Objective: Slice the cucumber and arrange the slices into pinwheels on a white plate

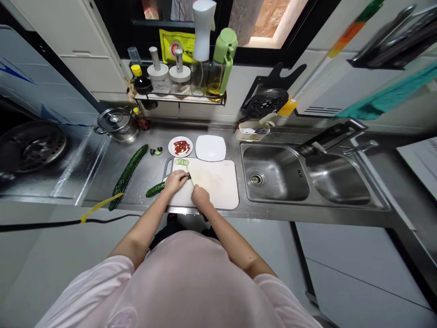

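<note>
A white cutting board [218,184] lies on the steel counter. Across its left edge rests a cut cucumber [155,189], held down by my left hand [175,182], whose fingers are wrapped over it. My right hand [200,198] is closed round the handle of a knife [190,176]; the blade stands at the cucumber's cut end, just right of my left fingers. Several cucumber slices [181,161] lie at the board's upper left. A whole cucumber [129,175] is further left on the counter, with small end pieces [157,152] near its tip.
Behind the board are a plate of chopped red pieces [181,146] and a white square plate [210,148]. A double sink [276,173] is to the right. At the left stand a lidded pot [118,125] and a wok [30,146]. Bottles and jars fill a wall rack [180,98].
</note>
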Motion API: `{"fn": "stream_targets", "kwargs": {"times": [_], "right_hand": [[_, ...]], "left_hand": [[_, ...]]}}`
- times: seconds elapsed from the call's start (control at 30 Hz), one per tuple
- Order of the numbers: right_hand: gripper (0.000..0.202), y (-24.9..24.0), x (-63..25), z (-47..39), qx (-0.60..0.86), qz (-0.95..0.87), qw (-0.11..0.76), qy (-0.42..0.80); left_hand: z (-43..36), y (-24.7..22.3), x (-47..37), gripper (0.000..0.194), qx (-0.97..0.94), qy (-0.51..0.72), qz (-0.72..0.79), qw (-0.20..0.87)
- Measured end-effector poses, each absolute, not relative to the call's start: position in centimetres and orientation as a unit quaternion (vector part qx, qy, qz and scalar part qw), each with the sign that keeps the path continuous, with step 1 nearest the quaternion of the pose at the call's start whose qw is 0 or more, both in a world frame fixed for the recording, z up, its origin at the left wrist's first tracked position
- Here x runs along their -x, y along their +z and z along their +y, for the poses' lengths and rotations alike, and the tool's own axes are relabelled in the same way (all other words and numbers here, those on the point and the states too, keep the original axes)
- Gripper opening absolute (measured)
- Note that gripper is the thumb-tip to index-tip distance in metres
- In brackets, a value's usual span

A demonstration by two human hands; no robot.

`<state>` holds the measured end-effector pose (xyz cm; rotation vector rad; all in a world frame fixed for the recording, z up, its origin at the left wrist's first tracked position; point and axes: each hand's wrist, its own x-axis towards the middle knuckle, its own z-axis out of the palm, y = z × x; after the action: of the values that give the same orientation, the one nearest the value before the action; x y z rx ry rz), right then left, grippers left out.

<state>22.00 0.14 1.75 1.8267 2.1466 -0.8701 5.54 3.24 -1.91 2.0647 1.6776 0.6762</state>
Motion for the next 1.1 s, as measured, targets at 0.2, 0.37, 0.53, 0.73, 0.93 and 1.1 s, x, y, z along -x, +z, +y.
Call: {"fn": "stream_targets", "kwargs": {"times": [0.2, 0.37, 0.53, 0.73, 0.93, 1.1], "right_hand": [[0.022, 1.5, -23.2, -1.9, -0.613, 0.729, 0.109, -0.285], [0.021, 1.5, -23.1, -1.8, -0.615, 0.726, 0.117, -0.286], [0.023, 1.7, -22.1, 0.1, -0.616, 0.724, 0.103, -0.294], [0.025, 2.0, -21.7, 0.6, -0.620, 0.718, 0.100, -0.301], [0.023, 1.6, -22.8, -1.4, -0.618, 0.724, 0.107, -0.287], [0.023, 1.6, -22.7, -1.0, -0.618, 0.721, 0.104, -0.296]], "left_hand": [[3.2, -2.0, -5.6, 0.021, -0.740, 0.247, 0.596, 0.193], [3.2, -2.0, -5.6, 0.021, -0.737, 0.242, 0.600, 0.195], [3.2, -1.9, -5.6, 0.020, -0.736, 0.241, 0.601, 0.195], [3.2, -1.9, -5.6, 0.021, -0.738, 0.247, 0.597, 0.197], [3.1, -1.8, -5.7, 0.021, -0.737, 0.248, 0.598, 0.194], [3.1, -1.8, -5.7, 0.022, -0.738, 0.247, 0.597, 0.197]]}}
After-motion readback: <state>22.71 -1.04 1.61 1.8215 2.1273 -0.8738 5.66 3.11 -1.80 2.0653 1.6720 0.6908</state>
